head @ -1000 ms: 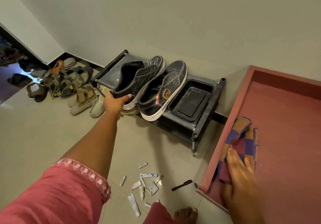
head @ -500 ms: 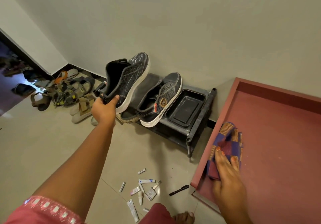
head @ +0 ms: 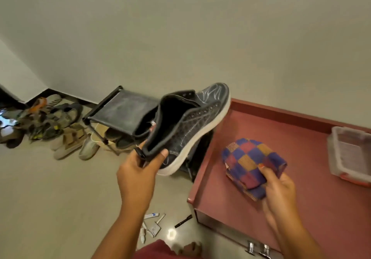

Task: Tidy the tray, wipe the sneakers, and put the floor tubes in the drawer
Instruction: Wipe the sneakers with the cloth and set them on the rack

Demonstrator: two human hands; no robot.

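Note:
My left hand (head: 138, 172) grips a dark grey sneaker (head: 186, 130) with a white sole by its heel, holding it up in the air in front of the black shoe rack (head: 120, 112). My right hand (head: 279, 186) holds a folded checked cloth (head: 251, 162) of blue, red and orange above the reddish cabinet top (head: 301, 208). Several small tubes (head: 151, 226) and a black pen (head: 183, 221) lie on the floor near my foot. The second sneaker and the rack's black tray are hidden behind the raised sneaker.
A clear plastic box (head: 351, 154) with a red base stands at the cabinet top's right edge. Sandals and slippers (head: 60, 130) are piled on the floor left of the rack. Drawer handles (head: 258, 247) show at the cabinet's front. A plain wall stands behind.
My left hand has lifted the sneaker off the rack and brought it toward the right. My right hand has picked the cloth up from the cabinet top. The view has shifted right.

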